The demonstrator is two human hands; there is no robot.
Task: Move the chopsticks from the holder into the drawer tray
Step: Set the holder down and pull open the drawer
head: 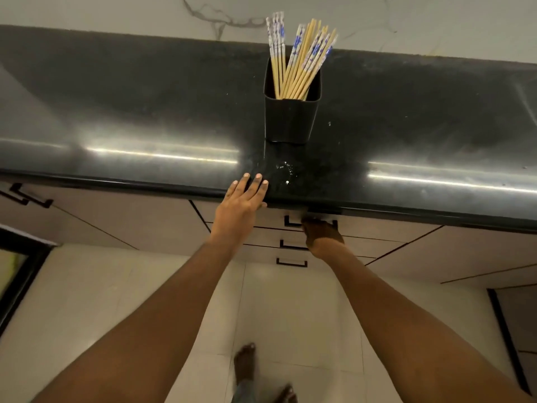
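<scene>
Nearest the camera, two bare feet stand on the pale tiled floor, and both bare forearms reach forward from the bottom of the view. The left hand lies palm down over the front edge of the black tabletop. Its fingers are straight and close together, and their tips rest on the polished surface; it holds nothing. The right hand is lower, tucked under the overhang at the dark handle of the top drawer. Its fingers sit in shadow right at that handle, and I cannot tell whether they have hold of it or only touch it. Two more drawer fronts with the same dark handles lie below, and all three fronts look flush with the cabinet.

Further back on the tabletop, about in line with the gap between the two hands, stands the black rectangular holder, upright and well apart from both hands. The chopsticks are all inside it, their pale wooden shafts down in the holder. Their blue-and-white patterned tops fan out above its rim, one small bunch leaning left and a bigger bunch leaning right. Behind the tabletop rises a light, veined marble wall.
</scene>
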